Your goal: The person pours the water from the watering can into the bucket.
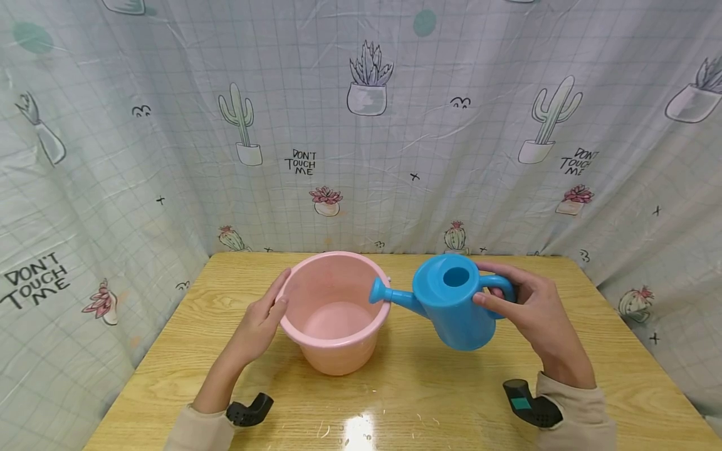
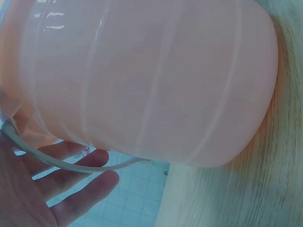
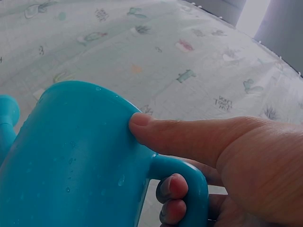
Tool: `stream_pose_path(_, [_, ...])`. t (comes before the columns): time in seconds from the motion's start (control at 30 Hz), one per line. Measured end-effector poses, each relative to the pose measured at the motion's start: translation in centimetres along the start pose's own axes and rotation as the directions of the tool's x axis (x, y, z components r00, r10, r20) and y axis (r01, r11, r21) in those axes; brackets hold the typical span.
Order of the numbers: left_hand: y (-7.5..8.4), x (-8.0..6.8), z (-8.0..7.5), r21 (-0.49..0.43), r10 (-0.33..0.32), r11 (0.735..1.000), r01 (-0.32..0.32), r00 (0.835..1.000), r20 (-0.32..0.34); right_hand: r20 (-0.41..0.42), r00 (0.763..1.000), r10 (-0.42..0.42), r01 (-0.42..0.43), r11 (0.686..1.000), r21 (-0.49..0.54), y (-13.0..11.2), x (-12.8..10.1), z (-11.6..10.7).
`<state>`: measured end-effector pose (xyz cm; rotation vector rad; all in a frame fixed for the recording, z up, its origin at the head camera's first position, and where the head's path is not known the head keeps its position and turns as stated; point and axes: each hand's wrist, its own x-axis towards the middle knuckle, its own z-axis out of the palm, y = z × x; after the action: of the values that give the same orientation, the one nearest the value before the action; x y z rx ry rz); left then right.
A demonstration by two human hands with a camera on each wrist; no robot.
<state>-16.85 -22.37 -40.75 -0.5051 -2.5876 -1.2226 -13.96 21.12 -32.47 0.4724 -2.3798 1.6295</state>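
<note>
A pink bucket (image 1: 338, 358) stands upright on the wooden table, and its inside looks bare. My left hand (image 1: 261, 326) rests against the left side of its rim, fingers fairly straight. In the left wrist view, the bucket's pale handle (image 2: 71, 166) hangs across those fingers (image 2: 87, 196). A blue watering can (image 1: 459, 319) is held by my right hand (image 1: 527, 304), fingers curled round its handle (image 3: 196, 194) and thumb pressing the body. Its spout points left, with the round head (image 1: 378, 290) just over the bucket's right rim. Water drops dot the can in the right wrist view.
The wooden table (image 1: 440, 401) reaches back to a curtain (image 1: 406, 138) printed with potted cacti, which also hangs along both sides. Black wrist devices (image 1: 249, 410) show at both beige sleeves (image 1: 581, 413). Light glares off the table's front, where small wet-looking marks show.
</note>
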Motion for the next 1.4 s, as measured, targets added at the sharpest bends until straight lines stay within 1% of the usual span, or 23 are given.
stream_pose_path(0.2, [-0.21, -0.11, 0.15, -0.002, -0.006, 1.0, 0.006, 1.0, 0.016, 0.002, 1.0, 0.011, -0.011, 1.0, 0.005, 0.02, -0.1, -0.03])
stream_pose_path(0.4, [-0.35, 0.03, 0.05, -0.005, -0.004, 1.0, 0.004, 1.0, 0.015, -0.005, 1.0, 0.026, -0.026, 0.999, -0.02, -0.05, 0.02, -0.03])
stream_pose_path(0.63, [-0.16, 0.13, -0.29, 0.003, -0.005, 1.0, 0.005, 1.0, 0.02, -0.007, 1.0, 0.014, -0.014, 1.0, -0.027, -0.32, 0.23, 0.09])
stream_pose_path(0.87, [-0.22, 0.21, -0.32, -0.007, 0.0, 1.0, 0.0, 1.0, 0.017, -0.005, 1.0, 0.011, -0.011, 1.0, 0.01, -0.27, 0.26, 0.2])
stream_pose_path(1.07, [-0.17, 0.28, -0.34, -0.003, 0.0, 1.0, 0.0, 1.0, 0.011, -0.004, 1.0, 0.011, -0.011, 1.0, 0.023, -0.23, 0.29, 0.17])
stream_pose_path(1.4, [-0.09, 0.21, -0.28, 0.0, -0.003, 1.0, 0.003, 1.0, 0.011, -0.008, 1.0, 0.018, -0.018, 1.0, -0.02, -0.26, 0.2, 0.09])
